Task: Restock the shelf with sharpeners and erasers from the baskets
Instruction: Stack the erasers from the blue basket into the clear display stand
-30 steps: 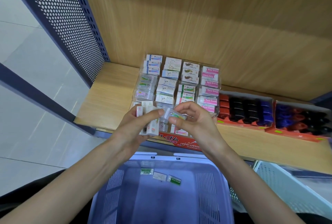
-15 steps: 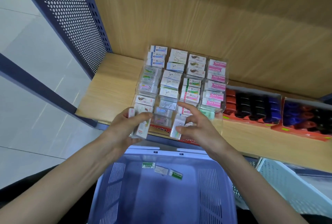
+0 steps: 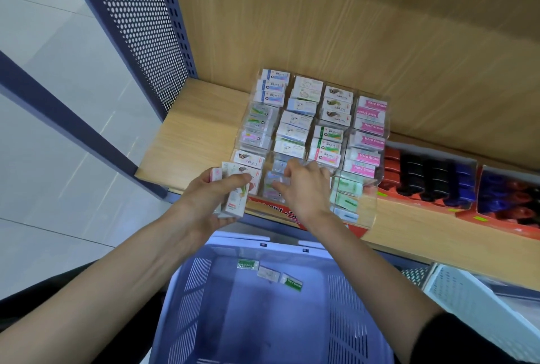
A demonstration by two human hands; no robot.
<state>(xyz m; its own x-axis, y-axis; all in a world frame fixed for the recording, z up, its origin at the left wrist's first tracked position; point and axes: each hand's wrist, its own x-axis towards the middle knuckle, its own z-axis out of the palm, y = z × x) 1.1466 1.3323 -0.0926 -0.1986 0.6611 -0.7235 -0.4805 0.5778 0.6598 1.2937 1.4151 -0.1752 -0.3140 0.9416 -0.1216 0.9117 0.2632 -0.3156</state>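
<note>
A clear tiered display (image 3: 377, 188) full of boxed erasers stands on the wooden shelf (image 3: 198, 135). My left hand (image 3: 210, 203) grips a small stack of erasers (image 3: 233, 203) at the display's front left corner. My right hand (image 3: 304, 188) reaches into a front compartment, fingers curled over an eraser (image 3: 274, 181) there; whether it still pinches it is unclear. Below, the purple basket (image 3: 204, 305) holds three loose erasers (image 3: 268, 273). Trays of red, black and blue sharpeners (image 3: 429, 176) stand to the right on the shelf.
A perforated blue metal side panel (image 3: 140, 27) closes the shelf's left end. A white basket (image 3: 473, 299) sits at the lower right. A second sharpener tray (image 3: 508, 203) lies at the far right. Tiled floor shows on the left.
My right hand took an eraser from beside the left hand and moved forward into the display's front compartment. The left hand stayed at the front left corner with its stack.
</note>
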